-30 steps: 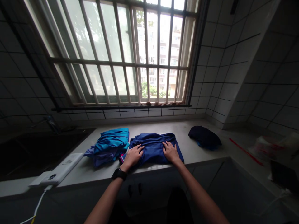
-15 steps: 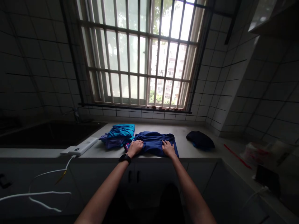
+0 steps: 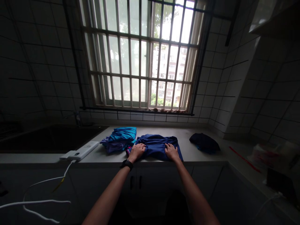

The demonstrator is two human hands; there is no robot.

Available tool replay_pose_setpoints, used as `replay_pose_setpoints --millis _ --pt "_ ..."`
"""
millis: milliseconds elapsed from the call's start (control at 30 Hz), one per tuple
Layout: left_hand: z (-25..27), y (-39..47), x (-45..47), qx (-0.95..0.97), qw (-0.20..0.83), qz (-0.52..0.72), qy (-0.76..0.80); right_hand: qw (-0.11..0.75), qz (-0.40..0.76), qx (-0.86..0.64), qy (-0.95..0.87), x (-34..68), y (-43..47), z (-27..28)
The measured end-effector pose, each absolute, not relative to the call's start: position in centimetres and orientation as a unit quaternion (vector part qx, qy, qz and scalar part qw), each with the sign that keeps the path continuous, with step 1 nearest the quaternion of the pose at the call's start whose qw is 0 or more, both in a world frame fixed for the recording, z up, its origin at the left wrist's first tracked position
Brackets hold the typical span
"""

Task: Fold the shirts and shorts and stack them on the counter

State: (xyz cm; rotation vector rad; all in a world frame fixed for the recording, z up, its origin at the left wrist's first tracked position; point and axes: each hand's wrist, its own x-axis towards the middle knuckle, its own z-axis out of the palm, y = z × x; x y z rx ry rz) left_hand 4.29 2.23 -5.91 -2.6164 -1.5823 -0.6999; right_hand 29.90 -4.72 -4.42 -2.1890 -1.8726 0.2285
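A dark blue garment [image 3: 156,147] lies folded and wrinkled on the counter, close to its front edge. My left hand [image 3: 137,151], with a black watch on the wrist, rests on the garment's left end, fingers stretched over the cloth. On the right part of the same garment lies my right hand [image 3: 172,152], its fingers spread and laid flat. Left of the garment sits a pile of turquoise and purple clothes [image 3: 122,137]. Some pink and striped cloth shows beside my left hand, partly hidden.
A dark bundled cloth [image 3: 204,143] lies to the right on the countertop [image 3: 185,132]. At the left are a white power strip [image 3: 85,150] with a hanging cable and a dark sink [image 3: 51,136]. A red strip [image 3: 245,159] and a black object [image 3: 280,184] lie at the right.
The camera view has shifted slightly, so the counter appears a little lower. Both hands stay on the dark blue garment, with little visible change in the cloth.
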Motion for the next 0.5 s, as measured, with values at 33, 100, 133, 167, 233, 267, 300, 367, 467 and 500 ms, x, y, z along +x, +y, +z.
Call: replay_pose_setpoints --millis 33,100,133,167,233,267,300,367,467,500 --pt "-5.95 2.24 4.28 -0.834 0.002 -0.225 -0.503 0.127 0.078 -0.751 -0.643 29.90 -4.74 -4.40" --pt "-5.92 2.18 4.29 -0.835 0.002 -0.227 -0.501 0.129 0.079 -0.751 -0.643 29.91 -4.81 -4.36" --pt "-5.88 2.12 4.30 -0.835 0.001 -0.227 -0.501 0.128 0.080 -0.751 -0.643 29.91 -4.85 -4.35" --pt "-5.81 2.06 4.32 -0.835 -0.001 -0.227 -0.502 0.128 0.080 -0.752 -0.642 29.91 -4.88 -4.34" --pt "-5.67 1.93 4.39 -0.832 -0.006 -0.226 -0.507 0.128 0.080 -0.753 -0.641 29.92 -4.94 -4.34" --pt "-5.60 1.88 4.43 -0.830 -0.007 -0.225 -0.510 0.129 0.080 -0.752 -0.641 29.92 -4.97 -4.33" --pt "-5.55 1.84 4.48 -0.829 -0.006 -0.225 -0.512 0.131 0.079 -0.751 -0.642 29.94 -4.99 -4.32" --pt "-5.50 1.81 4.56 -0.828 -0.004 -0.226 -0.513 0.134 0.079 -0.751 -0.642 29.96 -5.05 -4.27" --pt "-5.55 1.83 4.59 -0.827 -0.004 -0.229 -0.513 0.134 0.081 -0.753 -0.640 29.95 -5.16 -4.11" --pt "-5.58 1.83 4.58 -0.827 -0.005 -0.229 -0.513 0.133 0.082 -0.753 -0.639 29.93 -5.19 -4.04"
